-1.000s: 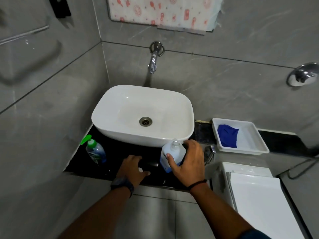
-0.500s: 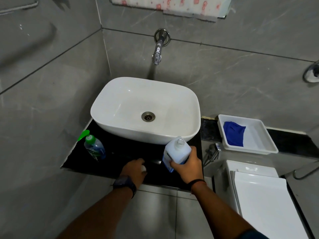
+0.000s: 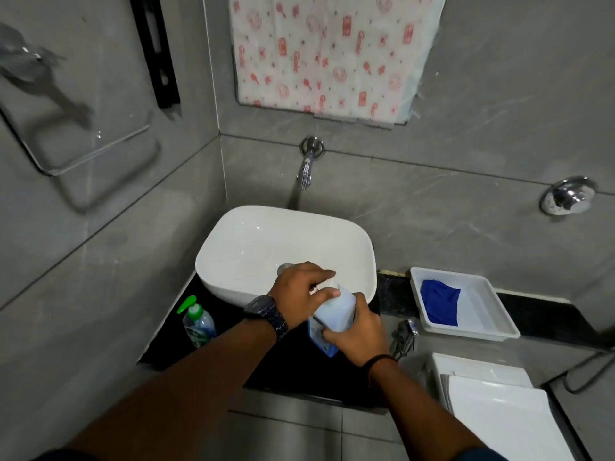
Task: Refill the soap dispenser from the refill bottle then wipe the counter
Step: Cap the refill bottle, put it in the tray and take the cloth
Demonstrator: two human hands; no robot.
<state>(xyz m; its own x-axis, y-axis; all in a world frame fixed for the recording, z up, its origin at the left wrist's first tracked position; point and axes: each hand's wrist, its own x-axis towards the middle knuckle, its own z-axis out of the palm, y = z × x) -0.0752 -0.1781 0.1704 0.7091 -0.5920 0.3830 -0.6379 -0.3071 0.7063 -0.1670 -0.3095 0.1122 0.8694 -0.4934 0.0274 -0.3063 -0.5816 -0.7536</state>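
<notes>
My right hand (image 3: 357, 331) grips the white refill bottle (image 3: 336, 311) with a blue label, held tilted above the black counter (image 3: 233, 331) in front of the basin. My left hand (image 3: 299, 291) covers the bottle's neck with a white cap (image 3: 327, 283) between its fingers; whether the cap is seated is hidden. The soap dispenser (image 3: 197, 322), clear with a green pump, stands on the counter at the left, apart from both hands. A blue cloth (image 3: 440, 306) lies in a white tray (image 3: 482, 322) at the right.
A white basin (image 3: 266, 247) sits on the counter under a wall tap (image 3: 307, 168). A chrome valve (image 3: 404, 337) juts out beside the counter's right end. A white toilet tank lid (image 3: 492, 407) is at the lower right. Grey tiled walls close in at the left and back.
My left hand picked the white cap up from the counter and brought it to the bottle's neck. My right hand lifted the bottle a little. The camera tilted upward.
</notes>
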